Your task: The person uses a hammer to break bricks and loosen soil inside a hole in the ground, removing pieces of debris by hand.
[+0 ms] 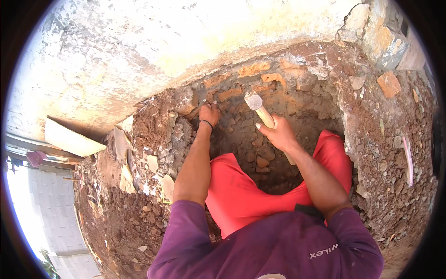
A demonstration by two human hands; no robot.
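Observation:
I grip a hammer by its pale wooden handle in my right hand, with its metal head raised over the dug pit. My left hand, a dark band at its wrist, is closed at the far left side of the pit's back, against the crumbling foundation of orange brick and grey mortar. A small thin item shows at its fingertips, too hidden to name. Between my knees, broken rubble lies on the pit floor.
A stained pale wall rises behind the pit, cracked at the right. Loose soil and debris surround the pit, with a brick piece at right. Pale boards lean at left beside a grey block surface.

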